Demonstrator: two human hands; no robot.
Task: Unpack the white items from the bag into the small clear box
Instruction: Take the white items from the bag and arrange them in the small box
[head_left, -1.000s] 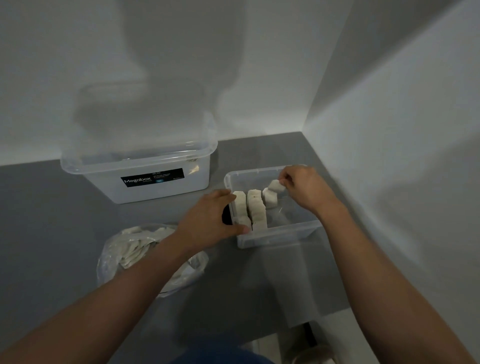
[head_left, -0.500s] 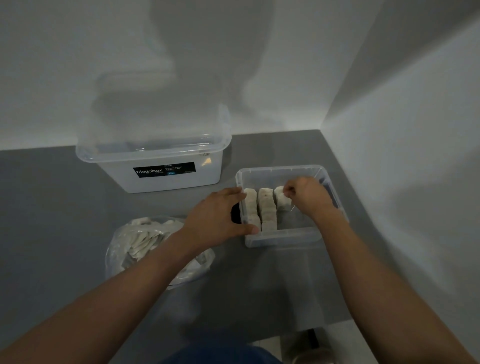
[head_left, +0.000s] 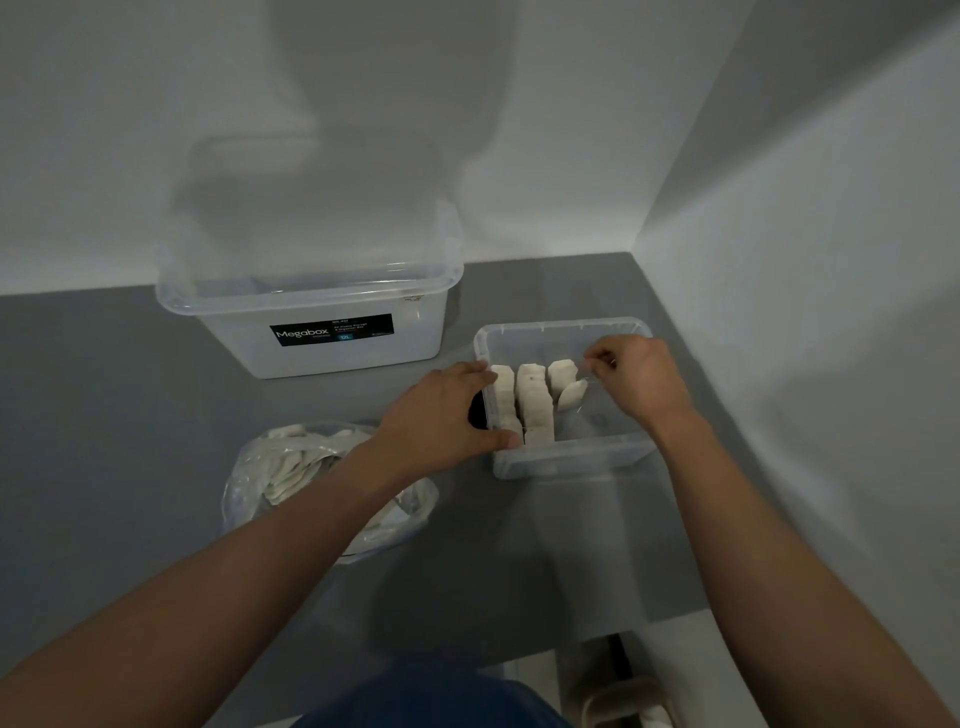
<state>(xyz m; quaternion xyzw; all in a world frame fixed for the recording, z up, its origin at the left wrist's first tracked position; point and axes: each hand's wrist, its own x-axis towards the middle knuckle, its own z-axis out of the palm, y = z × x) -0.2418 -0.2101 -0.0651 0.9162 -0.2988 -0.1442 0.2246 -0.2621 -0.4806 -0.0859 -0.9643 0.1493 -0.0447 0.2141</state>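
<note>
On counter (head_left: 104, 415): left hand (head_left: 436, 415) fingers curl round box (head_left: 571, 460) left wall; right hand (head_left: 641, 382) fingers bunch beside tilted white item (head_left: 571, 393), grip unclear. Bag (head_left: 270, 467) beside left forearm.

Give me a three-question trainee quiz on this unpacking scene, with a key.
1. True or false: the left hand grips the small clear box at its left wall.
2. The white items in the box: A) lie heaped; B) stand in rows at its left side; C) fill it to the brim.
3. Fill in: the bag lies beneath the person's ____ forearm.
Key: 1 true; 2 B; 3 left.
</note>
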